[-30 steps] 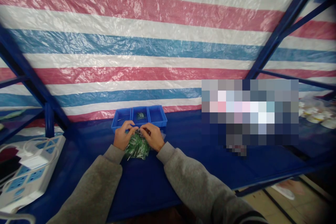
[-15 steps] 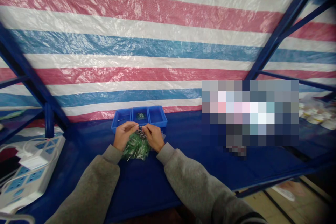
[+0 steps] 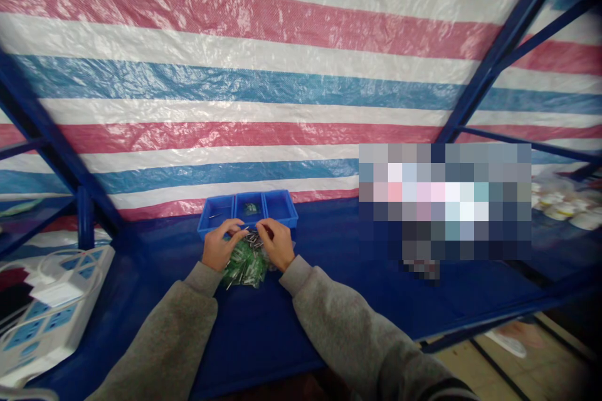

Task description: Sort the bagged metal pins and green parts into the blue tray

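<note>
Blue tray (image 3: 281, 203), 12 o'clock: green pieces (image 3: 251, 208) centrally, sliver (image 3: 212, 215) at 9 o'clock. Left hand (image 3: 220, 245) pinches slim part (image 3: 246, 229), long axis indistinct; right hand (image 3: 279, 243), grip cannot be told.

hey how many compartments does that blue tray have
3: left compartment, middle compartment with green pieces, and right compartment. The left hand and right hand overlap the front of the tray; none looks hidden.

The left sleeve (image 3: 164, 341) and right sleeve (image 3: 348, 319) are grey sweatshirt fabric, faintly mottled, loose, softly creased, narrowing to snug matching cuffs (image 3: 205, 277). A dark stripe (image 3: 449, 385) crosses the right sleeve higher up.
</note>
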